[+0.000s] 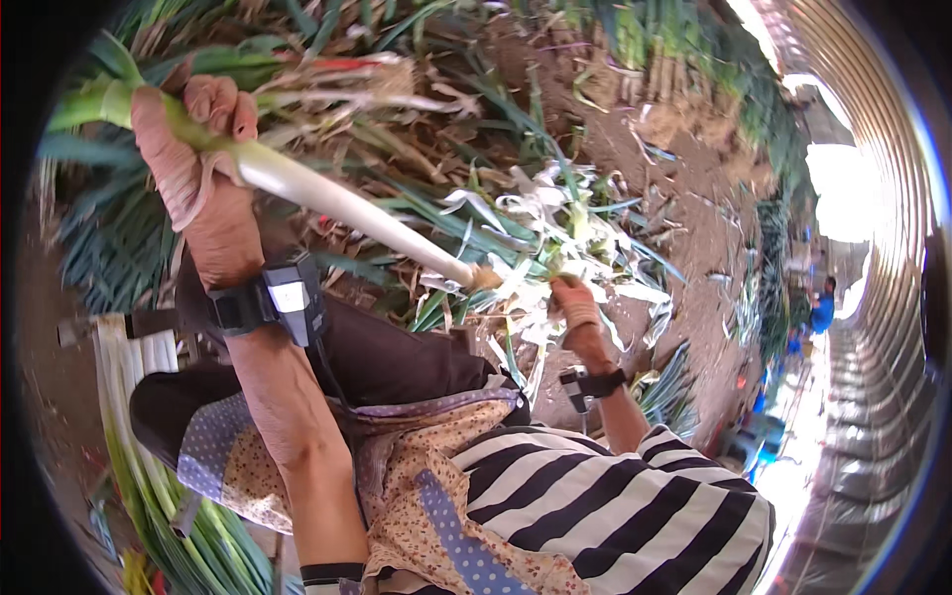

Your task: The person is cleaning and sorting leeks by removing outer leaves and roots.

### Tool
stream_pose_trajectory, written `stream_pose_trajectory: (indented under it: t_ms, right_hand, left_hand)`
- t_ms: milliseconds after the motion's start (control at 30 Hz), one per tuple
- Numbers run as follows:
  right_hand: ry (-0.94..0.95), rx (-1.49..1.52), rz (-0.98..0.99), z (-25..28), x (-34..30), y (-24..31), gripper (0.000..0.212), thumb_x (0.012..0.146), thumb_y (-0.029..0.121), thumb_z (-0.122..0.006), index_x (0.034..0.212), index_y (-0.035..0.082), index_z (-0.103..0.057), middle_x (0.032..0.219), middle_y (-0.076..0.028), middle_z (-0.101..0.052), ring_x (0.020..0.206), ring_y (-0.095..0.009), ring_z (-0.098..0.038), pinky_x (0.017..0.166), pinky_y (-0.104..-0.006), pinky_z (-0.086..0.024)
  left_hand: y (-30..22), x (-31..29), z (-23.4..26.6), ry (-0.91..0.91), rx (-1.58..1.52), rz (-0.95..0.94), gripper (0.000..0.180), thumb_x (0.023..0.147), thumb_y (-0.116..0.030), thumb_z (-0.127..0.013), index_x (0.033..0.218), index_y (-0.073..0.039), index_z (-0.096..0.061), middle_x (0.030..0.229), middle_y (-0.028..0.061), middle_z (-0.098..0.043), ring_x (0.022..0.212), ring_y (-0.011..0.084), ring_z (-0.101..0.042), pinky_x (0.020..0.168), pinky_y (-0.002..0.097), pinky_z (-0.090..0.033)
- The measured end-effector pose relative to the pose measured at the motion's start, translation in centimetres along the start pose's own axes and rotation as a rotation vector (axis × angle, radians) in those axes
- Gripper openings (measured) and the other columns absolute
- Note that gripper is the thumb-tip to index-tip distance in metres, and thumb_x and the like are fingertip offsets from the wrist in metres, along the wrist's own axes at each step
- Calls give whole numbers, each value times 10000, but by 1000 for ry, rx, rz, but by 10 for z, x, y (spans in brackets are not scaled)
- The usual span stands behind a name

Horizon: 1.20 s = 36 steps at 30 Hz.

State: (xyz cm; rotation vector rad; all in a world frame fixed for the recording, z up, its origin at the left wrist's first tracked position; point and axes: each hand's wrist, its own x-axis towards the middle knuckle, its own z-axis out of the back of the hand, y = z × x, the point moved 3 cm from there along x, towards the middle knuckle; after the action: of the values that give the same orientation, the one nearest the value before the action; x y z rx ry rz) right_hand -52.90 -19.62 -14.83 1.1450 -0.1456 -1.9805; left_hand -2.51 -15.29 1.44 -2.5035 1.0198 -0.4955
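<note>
The leek [337, 208] slanted across the space in front of me, its leafy top at the far left and its root end [484, 278] pointing right, toward the middle. My left hand [183, 178] had its grip clamped round the greener upper part. My right hand [577, 305] was just right of the root end and apart from the leek, at the edge of a heap of pale peelings [585, 228]; its fingers were bent, but I could not tell whether they were pinching a strip or were merely close together.

As far along as I could judge, most of the peeling on this leek was done: the white stem looked smooth and bare, with no loose skin hanging from it. The brownish root end and the green leaves were still on, so any trimming there was left undone.

Beyond my left hand lay dry and green leaves [397, 159] in a tangle. Near me on the left, a bunch of leeks [149, 416] lay together; I could not tell whether those had been cleaned. More leeks [645, 45] stood in rows on the far side, past the brown soil [704, 248].
</note>
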Motion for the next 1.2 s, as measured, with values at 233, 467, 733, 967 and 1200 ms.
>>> stream_pose_trajectory:
  t_ms: [233,467,733,967,1200]
  right_hand:
    - [116,139,925,-44,-112,164,634,773,311,-766,1276,17,-517,1187,-138,-547,1059,-197,-556,890,-302,-470]
    - [95,-125,1066,-106,-169,200,587,716,367,-786,1169,65,-566,970,-141,-635,872,-273,-632,729,-351,-505]
    - [249,552,538,-20,-154,124,314,777,169,-738,1025,23,-610,702,14,-565,553,-52,-493,470,-211,-385]
    - [-355,815,435,124,-134,-49,237,808,194,-723,952,56,-593,670,2,-574,452,-71,-506,365,-209,-393]
    - [-1322,-351,318,313,-112,-315,338,797,401,-669,872,72,-684,674,-41,-591,537,-192,-546,472,-353,-451]
  left_hand:
    - [-12,-5,-14,-87,162,-105,358,837,-305,-630,963,-5,-481,693,15,-355,638,140,-333,547,276,-317]
    - [56,-16,-41,29,14,227,366,873,-403,-599,969,-60,-513,680,34,-449,621,171,-446,590,352,-428]
    - [121,-44,-46,360,496,703,405,839,-452,-659,1043,-104,-638,742,-25,-612,630,81,-601,570,237,-498]
    - [115,-23,-19,162,704,685,382,865,-414,-636,1026,-68,-631,715,-16,-612,587,80,-592,507,228,-487]
    - [103,-19,-5,30,825,682,443,862,-475,-614,1051,-74,-622,635,-9,-605,513,105,-578,502,247,-498]
